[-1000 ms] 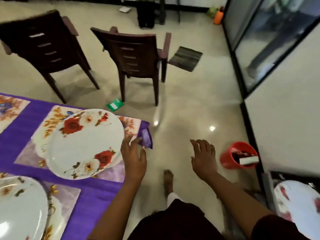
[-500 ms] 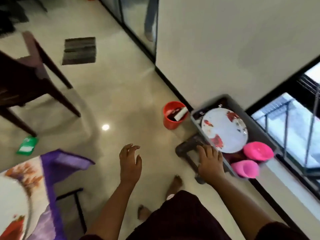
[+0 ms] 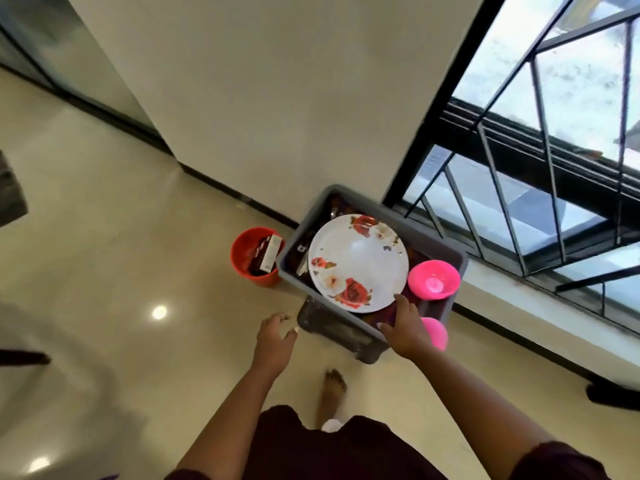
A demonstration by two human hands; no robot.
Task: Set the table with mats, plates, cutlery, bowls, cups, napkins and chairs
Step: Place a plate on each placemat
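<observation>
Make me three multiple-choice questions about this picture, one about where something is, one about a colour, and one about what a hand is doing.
1. Where does the plate lie?
A. In the grey bin
B. On the floor
C. In the red bucket

2. What colour is the bowl beside the plate?
A. Blue
B. Pink
C. Green

3. What is the left hand doing?
A. Gripping the plate
B. Pressing on the bucket
C. Hanging open over the floor, holding nothing

Answers:
1. A, since the flowered plate sits on top of the things inside the bin.
2. B, since the bowl at the bin's right end is bright pink.
3. C, since its fingers are spread in the air short of the bin, while the right hand reaches the plate's near edge.
</observation>
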